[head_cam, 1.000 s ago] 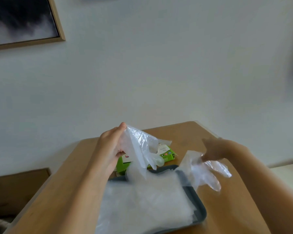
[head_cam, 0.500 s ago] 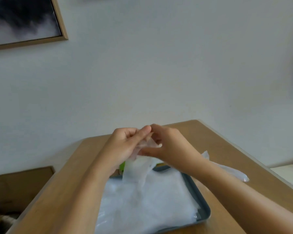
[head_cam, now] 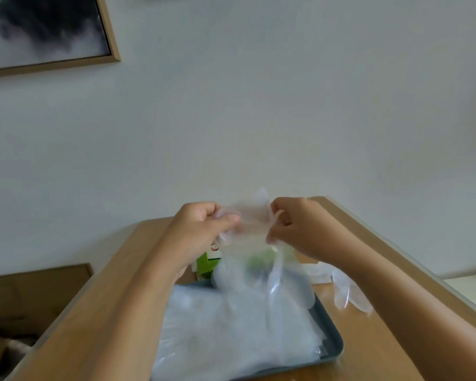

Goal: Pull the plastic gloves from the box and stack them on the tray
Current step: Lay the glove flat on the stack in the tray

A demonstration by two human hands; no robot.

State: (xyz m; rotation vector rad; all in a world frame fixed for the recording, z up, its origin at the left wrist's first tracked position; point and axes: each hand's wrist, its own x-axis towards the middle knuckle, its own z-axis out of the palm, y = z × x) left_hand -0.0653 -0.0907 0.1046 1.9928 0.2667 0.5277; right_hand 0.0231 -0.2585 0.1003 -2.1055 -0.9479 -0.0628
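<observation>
Both hands hold one clear plastic glove (head_cam: 254, 259) up above the far end of the tray. My left hand (head_cam: 204, 229) pinches its upper left edge and my right hand (head_cam: 300, 226) pinches its upper right edge, stretching the cuff between them. The glove hangs down over a thick stack of clear gloves (head_cam: 231, 331) lying on the dark grey tray (head_cam: 333, 350). The green glove box (head_cam: 205, 264) stands behind the tray, mostly hidden by the glove and my left wrist. Another loose glove (head_cam: 346, 292) lies on the table to the right of the tray.
The wooden table (head_cam: 368, 347) ends at a white wall just behind the box. A framed picture (head_cam: 44, 31) hangs at the upper left. A lower wooden surface (head_cam: 33, 292) sits to the left of the table.
My right hand left the loose glove on the table at the right and came over to the left hand's glove. Both hands have since moved apart, spreading that glove's top edge.
</observation>
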